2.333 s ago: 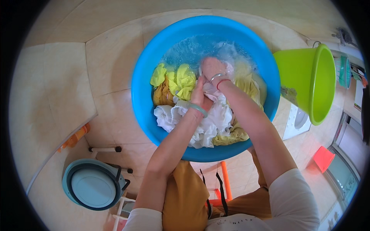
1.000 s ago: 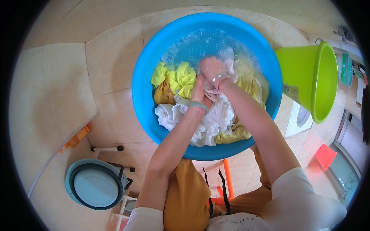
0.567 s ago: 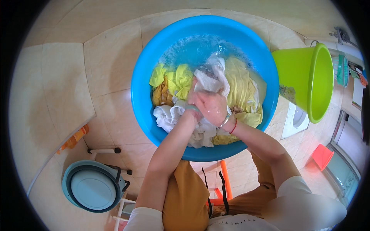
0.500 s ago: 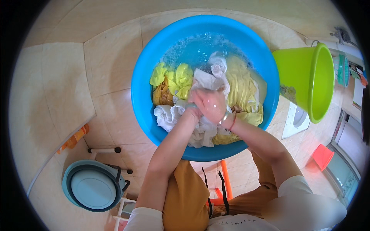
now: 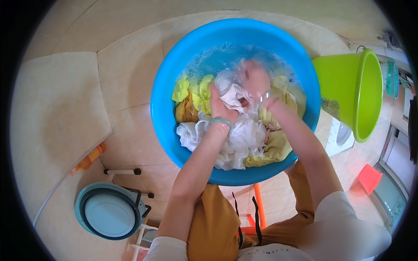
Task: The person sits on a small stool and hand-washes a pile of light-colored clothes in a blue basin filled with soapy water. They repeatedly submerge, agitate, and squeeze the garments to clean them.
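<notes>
A big round blue basin (image 5: 159, 104) holds soapy water and wet laundry. My left hand (image 5: 223, 104), a pale green bangle on its wrist, grips a wet white cloth (image 5: 235, 93); the thumb points up along its left side and the fingers are partly covered by the fabric. Farther right, over the water at the cloth's far end, is my right hand (image 5: 255, 78), with a silver bracelet; motion smears its fingers. Around the hands lie bright yellow cloth (image 5: 202, 93), a brown-gold piece (image 5: 187, 111), more white fabric (image 5: 244, 139) and pale yellow garments (image 5: 276, 148).
A lime-green bucket (image 5: 337, 80) lies tipped on its side, right of the basin. Beyond it are a white floor fixture (image 5: 342, 137) and a red container (image 5: 369, 178). At lower left sits a grey-blue collapsible basin (image 5: 109, 213), near an orange bottle (image 5: 91, 157).
My hands, together over the white cloth before, are now apart. The right one has moved away toward the far water, and the left one now shows its thumb raised beside the cloth.
</notes>
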A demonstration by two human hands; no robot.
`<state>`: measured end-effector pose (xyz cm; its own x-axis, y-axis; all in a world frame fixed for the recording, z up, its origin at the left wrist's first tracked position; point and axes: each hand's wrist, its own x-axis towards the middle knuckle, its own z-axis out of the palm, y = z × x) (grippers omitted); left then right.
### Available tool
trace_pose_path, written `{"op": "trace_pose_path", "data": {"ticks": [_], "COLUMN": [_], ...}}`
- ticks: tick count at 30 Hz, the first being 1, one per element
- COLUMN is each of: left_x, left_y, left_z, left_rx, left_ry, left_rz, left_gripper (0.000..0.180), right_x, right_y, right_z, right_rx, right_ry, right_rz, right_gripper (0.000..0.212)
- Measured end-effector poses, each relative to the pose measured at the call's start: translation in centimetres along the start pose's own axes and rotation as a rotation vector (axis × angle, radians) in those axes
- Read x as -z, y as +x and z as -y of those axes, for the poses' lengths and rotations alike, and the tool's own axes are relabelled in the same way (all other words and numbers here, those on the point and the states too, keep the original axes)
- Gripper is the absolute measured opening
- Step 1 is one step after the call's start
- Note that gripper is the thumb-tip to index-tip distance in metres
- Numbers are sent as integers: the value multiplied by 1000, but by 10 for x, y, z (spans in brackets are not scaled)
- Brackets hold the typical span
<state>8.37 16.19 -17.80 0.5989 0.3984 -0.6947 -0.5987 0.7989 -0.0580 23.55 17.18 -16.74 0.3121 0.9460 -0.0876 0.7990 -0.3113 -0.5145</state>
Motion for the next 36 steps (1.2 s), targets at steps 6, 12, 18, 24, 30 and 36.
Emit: {"op": "trace_pose_path", "data": {"ticks": [6, 12, 18, 24, 30, 36], "left_x": [-14, 8, 47, -17, -4, 2], "left_y": [-12, 3, 34, -3, -13, 1], "left_z": [0, 15, 8, 18, 6, 10], "left_rx": [1, -144, 80, -11, -6, -81], "left_ry": [113, 196, -30, 75, 57, 34], "left_rz": [-14, -163, 663, -116, -6, -104], "left_gripper": [64, 42, 47, 52, 52, 53], "right_x": [22, -15, -69, -6, 11, -38], "right_y": [-97, -38, 30, -47, -79, 2], "right_z": [78, 69, -12, 51, 82, 48], "right_rx": [37, 24, -7, -61, -2, -117], "right_ry": [259, 33, -193, -123, 207, -108], "right_rz": [56, 62, 89, 191, 140, 109], "right_gripper": [15, 20, 26, 24, 25, 18]}}
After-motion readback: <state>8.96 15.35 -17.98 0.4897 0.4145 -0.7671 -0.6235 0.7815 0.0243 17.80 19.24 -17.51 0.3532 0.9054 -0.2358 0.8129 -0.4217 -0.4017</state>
